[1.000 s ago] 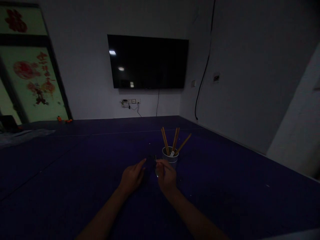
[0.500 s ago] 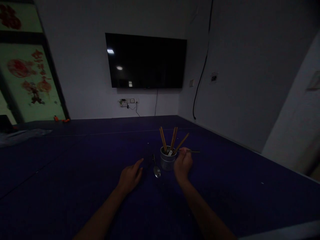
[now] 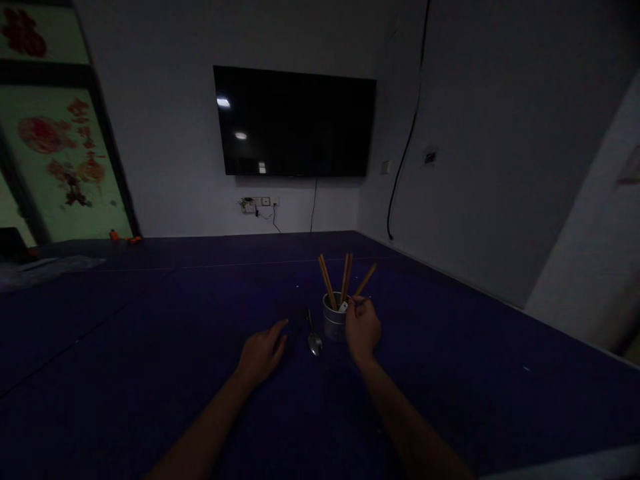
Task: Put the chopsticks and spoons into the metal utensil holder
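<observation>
A small metal cup point(image 3: 333, 325) stands on the dark blue table point(image 3: 150, 347) and holds several wooden chopsticks point(image 3: 345, 277) and a white-tipped utensil. My right hand point(image 3: 361, 328) is at the cup's right rim, its fingers pinched on a thin utensil whose end barely shows in the dim light. A metal spoon point(image 3: 313, 339) lies on the table just left of the cup. My left hand point(image 3: 261, 353) rests flat on the table left of the spoon, fingers stretched out and holding nothing, beside a dark object I cannot make out.
A black TV point(image 3: 295, 121) hangs on the far wall above a socket strip point(image 3: 257, 202). A cable point(image 3: 407, 147) runs down the right wall. A decorated glass door point(image 3: 60, 160) is at the left. Pale sheeting point(image 3: 45, 267) lies at the table's far left.
My right hand left the spot beside my left hand with a thin utensil, swung to the right of the cup, and now holds it at the cup's rim. The spoon is uncovered. My left hand stayed put.
</observation>
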`<state>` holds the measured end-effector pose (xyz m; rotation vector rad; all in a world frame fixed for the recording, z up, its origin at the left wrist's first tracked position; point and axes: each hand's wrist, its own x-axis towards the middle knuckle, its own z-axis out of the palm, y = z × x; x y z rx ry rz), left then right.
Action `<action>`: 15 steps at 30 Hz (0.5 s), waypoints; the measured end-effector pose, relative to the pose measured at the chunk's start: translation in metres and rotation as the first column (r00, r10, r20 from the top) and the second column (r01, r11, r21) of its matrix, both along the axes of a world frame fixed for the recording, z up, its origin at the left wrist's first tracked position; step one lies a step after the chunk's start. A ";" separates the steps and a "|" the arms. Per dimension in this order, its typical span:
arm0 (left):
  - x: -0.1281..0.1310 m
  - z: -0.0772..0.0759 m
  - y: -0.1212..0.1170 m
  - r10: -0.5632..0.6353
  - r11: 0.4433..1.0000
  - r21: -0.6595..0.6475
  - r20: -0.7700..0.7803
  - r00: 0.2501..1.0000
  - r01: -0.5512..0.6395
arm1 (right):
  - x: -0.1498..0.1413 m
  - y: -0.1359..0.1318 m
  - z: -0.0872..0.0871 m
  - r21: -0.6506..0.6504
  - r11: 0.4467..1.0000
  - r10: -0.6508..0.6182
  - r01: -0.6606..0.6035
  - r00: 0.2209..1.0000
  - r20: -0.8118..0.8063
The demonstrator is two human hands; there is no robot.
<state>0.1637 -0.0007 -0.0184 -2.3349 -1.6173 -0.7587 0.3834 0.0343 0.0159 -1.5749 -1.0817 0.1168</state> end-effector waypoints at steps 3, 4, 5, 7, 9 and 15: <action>0.000 -0.001 0.000 -0.007 1.000 -0.005 0.006 1.000 0.007 | 0.001 0.001 -0.001 0.039 0.999 0.000 0.001 0.999 -0.036; 0.000 -0.001 0.001 -0.008 1.000 -0.008 0.009 1.000 0.008 | 0.001 0.002 -0.002 0.051 0.999 0.000 0.002 0.999 -0.045; 0.000 -0.001 0.001 -0.009 1.000 -0.011 0.011 1.000 0.009 | 0.001 0.002 -0.002 0.061 0.998 0.000 0.004 0.999 -0.054; 0.000 -0.002 0.001 -0.011 1.000 -0.017 0.015 1.000 0.011 | 0.000 0.002 -0.003 0.077 0.997 -0.002 0.008 0.997 -0.072; 0.000 -0.002 0.002 -0.013 1.000 -0.022 0.014 1.000 0.014 | -0.001 0.002 -0.002 0.095 0.995 -0.007 0.016 0.996 -0.094; -0.001 -0.004 0.003 -0.040 0.999 -0.023 0.010 0.999 0.040 | 0.000 -0.006 0.004 0.291 0.946 -0.088 0.141 0.978 -0.187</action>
